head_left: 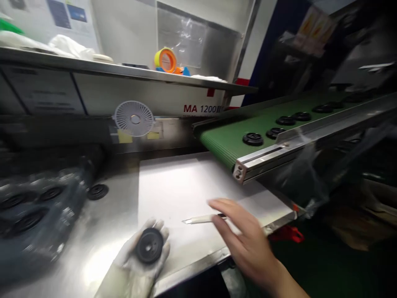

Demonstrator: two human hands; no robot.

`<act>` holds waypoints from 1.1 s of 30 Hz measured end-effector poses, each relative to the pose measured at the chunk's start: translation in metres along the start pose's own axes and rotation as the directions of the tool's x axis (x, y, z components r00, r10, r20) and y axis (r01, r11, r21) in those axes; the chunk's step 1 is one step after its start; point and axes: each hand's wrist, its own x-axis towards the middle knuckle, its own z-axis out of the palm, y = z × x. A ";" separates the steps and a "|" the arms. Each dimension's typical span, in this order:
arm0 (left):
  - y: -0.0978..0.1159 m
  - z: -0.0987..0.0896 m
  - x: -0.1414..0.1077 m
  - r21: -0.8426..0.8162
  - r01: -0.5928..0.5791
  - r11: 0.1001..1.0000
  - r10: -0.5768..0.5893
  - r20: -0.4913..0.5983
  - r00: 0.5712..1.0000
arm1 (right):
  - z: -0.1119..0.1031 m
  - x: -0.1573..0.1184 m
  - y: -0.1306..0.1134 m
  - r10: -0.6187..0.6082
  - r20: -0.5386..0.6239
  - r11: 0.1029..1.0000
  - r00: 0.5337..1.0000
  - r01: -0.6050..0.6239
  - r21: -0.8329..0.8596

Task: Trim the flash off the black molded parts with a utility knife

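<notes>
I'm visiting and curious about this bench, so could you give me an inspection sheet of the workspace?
Surface: stainless steel table under a white sheet.
Job's things: black disc; craft knife lying on the sheet.
Clutter: clear bag of black discs; loose disc.
Hands: gloved left hand holds the disc; bare right hand hovers beside the knife.
Cables: nothing seen.
Surroundings: green conveyor belt carrying black discs; shelf with orange tape roll.

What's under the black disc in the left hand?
The gloved left hand cradles the black disc; the fingertips show past its rim, but the palm beneath is covered.
</notes>
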 end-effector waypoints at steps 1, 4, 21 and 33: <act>0.000 0.002 -0.003 -0.018 -0.003 1.000 0.003 0.023 1.000 | 0.015 0.004 0.006 0.022 0.115 1.000 0.993 -0.023 0.002; 0.000 0.009 -0.011 -0.060 0.032 0.998 -0.029 0.061 0.998 | 0.055 0.010 0.028 0.108 0.397 0.994 0.911 -0.090 -0.065; -0.013 0.036 -0.006 -0.132 -0.205 0.970 0.200 -0.050 0.978 | 0.058 0.000 -0.063 0.105 0.450 0.958 0.887 -0.212 0.195; -0.030 0.040 -0.002 -0.132 -0.323 0.937 0.323 -0.024 0.946 | 0.081 -0.013 -0.067 0.196 0.381 0.981 0.904 -0.176 -0.087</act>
